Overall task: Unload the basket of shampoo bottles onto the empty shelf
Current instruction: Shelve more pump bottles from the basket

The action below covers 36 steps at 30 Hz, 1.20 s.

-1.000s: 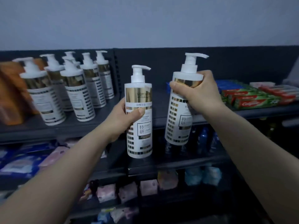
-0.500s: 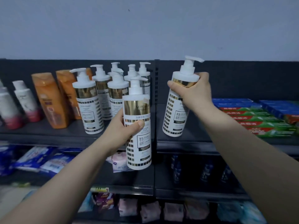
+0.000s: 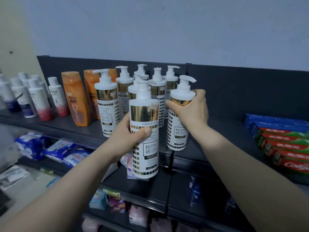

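Head view: both hands each grip one pump bottle, left (image 3: 127, 139) and right (image 3: 192, 109); six bottles (image 3: 107, 104) shelved.

right bottle (image 3: 178, 124) | now beside shelved bottles (image 3: 130, 91) | view shifted left

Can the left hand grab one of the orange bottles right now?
Probably not yet. The left hand is already wrapped around a white pump bottle, so it is full. The orange bottles stand on the shelf farther left with nothing in front of them, so an empty hand likely could.
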Motion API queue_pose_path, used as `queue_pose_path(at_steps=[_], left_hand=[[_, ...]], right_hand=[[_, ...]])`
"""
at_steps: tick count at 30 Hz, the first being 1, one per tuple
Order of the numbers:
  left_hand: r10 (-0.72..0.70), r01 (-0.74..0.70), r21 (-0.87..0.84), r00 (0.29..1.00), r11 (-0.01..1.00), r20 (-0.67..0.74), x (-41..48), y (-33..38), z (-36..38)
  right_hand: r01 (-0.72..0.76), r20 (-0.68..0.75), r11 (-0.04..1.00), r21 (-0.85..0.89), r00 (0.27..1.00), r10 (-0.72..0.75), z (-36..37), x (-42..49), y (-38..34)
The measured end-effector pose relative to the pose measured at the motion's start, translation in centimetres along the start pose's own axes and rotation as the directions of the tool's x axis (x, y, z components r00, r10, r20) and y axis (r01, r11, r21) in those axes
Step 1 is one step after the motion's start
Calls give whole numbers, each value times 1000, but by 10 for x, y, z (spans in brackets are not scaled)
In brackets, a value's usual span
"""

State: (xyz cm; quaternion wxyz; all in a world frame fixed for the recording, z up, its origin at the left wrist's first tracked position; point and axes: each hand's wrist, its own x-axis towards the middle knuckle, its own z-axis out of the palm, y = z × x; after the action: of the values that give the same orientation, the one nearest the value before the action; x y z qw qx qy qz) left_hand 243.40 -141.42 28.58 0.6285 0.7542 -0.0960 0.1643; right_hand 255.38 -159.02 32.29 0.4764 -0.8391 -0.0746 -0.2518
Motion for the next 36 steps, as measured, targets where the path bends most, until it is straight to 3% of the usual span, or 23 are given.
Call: queue_pose_path(at_steps=[5,11,17,19,22,23,26,28,34,36], left_hand=[[-16,16,-21,1000,1000,13,4,-5,7],[-34,36,-54,999,998,37,6,-11,20],[-84,88,-86,995,992,57,9,-13,39],[-93,100,-89,993,991,78,10,-14,44],[-113,123,-97,988,988,102,10,-14,52],[-115,127,-102,987,987,116,11,-13,56],[-83,107,-124,979,987,186,14,-7,73],[-51,84,-139,973,987,223,17,-1,85],[11,35,-160,962,987,274,34,12,110],[48,-27,-117,982,993,182,41,12,104]], right_hand=[[-2,11,1000,-1,1000,2,0,8,6],[-67,307,985,161,952,14,-11,13,29],[-43,361,987,156,932,-17,-17,9,35],[-43,330,987,157,944,-12,-25,4,38],[69,90,966,249,992,-94,-48,-14,37],[97,90,946,309,987,-130,-56,-20,34],[48,391,926,374,897,-205,-76,-38,22],[22,493,931,364,844,-213,-83,-42,19],[-2,363,943,332,923,-126,-113,-25,21],[-14,305,948,318,948,-88,-121,-13,25]])
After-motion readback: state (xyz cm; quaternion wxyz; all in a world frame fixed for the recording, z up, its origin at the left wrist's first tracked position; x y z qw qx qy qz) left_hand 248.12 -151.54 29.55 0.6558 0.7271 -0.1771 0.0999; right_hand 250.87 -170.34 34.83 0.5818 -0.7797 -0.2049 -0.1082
